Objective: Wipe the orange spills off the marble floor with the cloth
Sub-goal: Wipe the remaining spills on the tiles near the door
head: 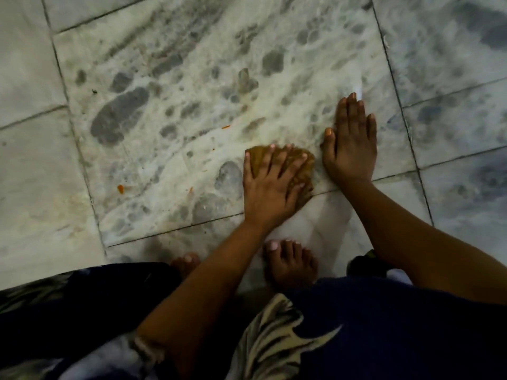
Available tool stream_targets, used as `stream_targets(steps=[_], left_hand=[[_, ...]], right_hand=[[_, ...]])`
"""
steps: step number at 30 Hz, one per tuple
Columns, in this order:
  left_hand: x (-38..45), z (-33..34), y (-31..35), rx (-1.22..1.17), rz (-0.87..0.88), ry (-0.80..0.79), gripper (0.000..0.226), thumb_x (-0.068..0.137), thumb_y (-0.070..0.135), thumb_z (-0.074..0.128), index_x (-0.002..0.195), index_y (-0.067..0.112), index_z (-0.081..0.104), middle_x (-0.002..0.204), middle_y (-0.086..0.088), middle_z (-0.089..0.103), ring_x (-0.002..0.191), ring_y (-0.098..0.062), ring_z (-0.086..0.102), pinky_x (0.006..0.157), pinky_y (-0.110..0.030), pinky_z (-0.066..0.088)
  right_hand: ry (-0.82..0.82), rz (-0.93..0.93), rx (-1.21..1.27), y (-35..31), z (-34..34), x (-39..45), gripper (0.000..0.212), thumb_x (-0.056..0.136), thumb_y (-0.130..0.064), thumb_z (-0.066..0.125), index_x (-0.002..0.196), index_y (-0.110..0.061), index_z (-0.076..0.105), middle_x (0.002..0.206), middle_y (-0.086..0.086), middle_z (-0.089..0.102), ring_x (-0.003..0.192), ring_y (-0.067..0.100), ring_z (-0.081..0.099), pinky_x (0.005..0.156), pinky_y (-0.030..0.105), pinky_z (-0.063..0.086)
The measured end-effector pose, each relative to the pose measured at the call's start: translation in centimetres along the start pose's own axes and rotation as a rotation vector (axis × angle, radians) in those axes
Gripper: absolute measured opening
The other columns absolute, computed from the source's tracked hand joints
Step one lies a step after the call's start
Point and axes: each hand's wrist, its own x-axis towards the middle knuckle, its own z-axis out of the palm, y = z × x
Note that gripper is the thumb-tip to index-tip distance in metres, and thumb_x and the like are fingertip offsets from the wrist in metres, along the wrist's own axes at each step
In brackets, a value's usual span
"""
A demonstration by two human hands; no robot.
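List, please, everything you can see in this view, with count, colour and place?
Floor: grey-veined white marble tiles, whole view.
Spills: three small orange bits, left of the cloth, at and.
Cloth: one, brownish orange, centre, under the left hand.
Garment: dark blue with pale pattern, bottom.
Left hand: flat, fingers spread, presses the cloth.
Right hand: flat on the floor, right of the cloth.
Feet: two, bare, at and, below the hands.

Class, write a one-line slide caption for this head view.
Left hand presses the cloth on the marble floor; right hand rests flat beside it; orange spills remain.
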Motion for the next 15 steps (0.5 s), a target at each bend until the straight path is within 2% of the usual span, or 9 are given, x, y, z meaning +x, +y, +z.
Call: stream_targets(steps=[3,8,11,13,15], left_hand=[[5.2,-0.8,-2.0,0.030,0.053,-0.059,0.052,0.089,0.046,0.037,0.139,0.031,0.043,0.147,0.001,0.042,0.140,-0.025,0.029,0.113,-0.052,0.003],[13.6,-3.2,-7.6,0.033,-0.200,-0.019,0.058,0.090,0.051,0.024,0.143,0.029,0.035,0.152,0.002,0.033,0.143,-0.020,0.019,0.114,-0.050,0.001],[10.3,-3.2,-9.7,0.025,-0.354,0.058,0.053,0.094,0.046,0.031,0.144,0.028,0.033,0.153,0.001,0.031,0.143,-0.021,0.019,0.115,-0.052,0.001],[5.5,-2.0,-7.8,0.040,-0.409,0.135,0.052,0.092,0.043,0.035,0.141,0.027,0.039,0.148,-0.002,0.039,0.140,-0.025,0.028,0.113,-0.057,0.007],[1.8,-0.6,-4.5,0.050,-0.392,0.138,0.053,0.089,0.042,0.040,0.139,0.026,0.042,0.145,-0.004,0.043,0.136,-0.028,0.036,0.112,-0.059,0.008]], right_hand=[[-0.013,-0.005,-0.005,0.2,0.0,0.1,0.063,0.093,-0.037,0.016,0.149,-0.007,0.018,0.156,0.012,0.015,0.145,0.024,0.012,0.116,0.035,0.002],[-0.021,-0.026,0.043,0.2,-0.3,0.0,0.064,0.093,-0.039,0.015,0.149,-0.006,0.017,0.157,0.013,0.013,0.145,0.024,0.010,0.116,0.034,0.001],[-0.022,-0.106,0.039,0.1,-0.9,0.8,0.064,0.094,-0.039,0.016,0.148,-0.006,0.015,0.157,0.013,0.013,0.145,0.023,0.010,0.116,0.031,0.000],[-0.016,-0.124,0.034,-0.4,-0.9,1.8,0.064,0.094,-0.039,0.016,0.148,-0.005,0.016,0.156,0.014,0.014,0.145,0.023,0.011,0.115,0.030,-0.001],[-0.025,-0.126,0.038,-1.2,-0.6,2.5,0.064,0.094,-0.039,0.016,0.148,-0.005,0.017,0.156,0.014,0.015,0.145,0.024,0.011,0.116,0.032,0.001]])
